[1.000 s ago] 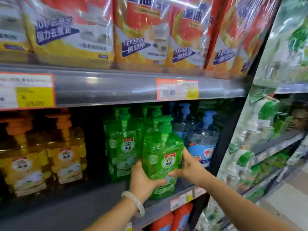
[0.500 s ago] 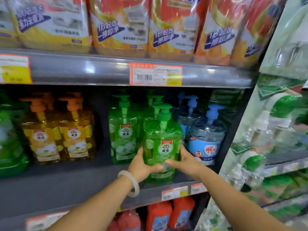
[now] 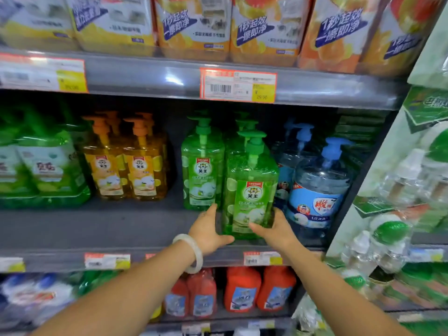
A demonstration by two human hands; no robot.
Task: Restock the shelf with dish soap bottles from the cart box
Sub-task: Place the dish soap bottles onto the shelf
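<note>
On the rail above you: a price tag (image 3: 238, 85) with a barcode. Top row: orange and yellow refill bags (image 3: 194, 25), side by side. To your left on the middle level: two orange pump bottles (image 3: 126, 163), touching, and green wrapped packs (image 3: 46, 170) beside them. Lower down: red bottles (image 3: 242, 289) in a row. Far right: a blurred rack of packaged goods (image 3: 400, 190).
</note>
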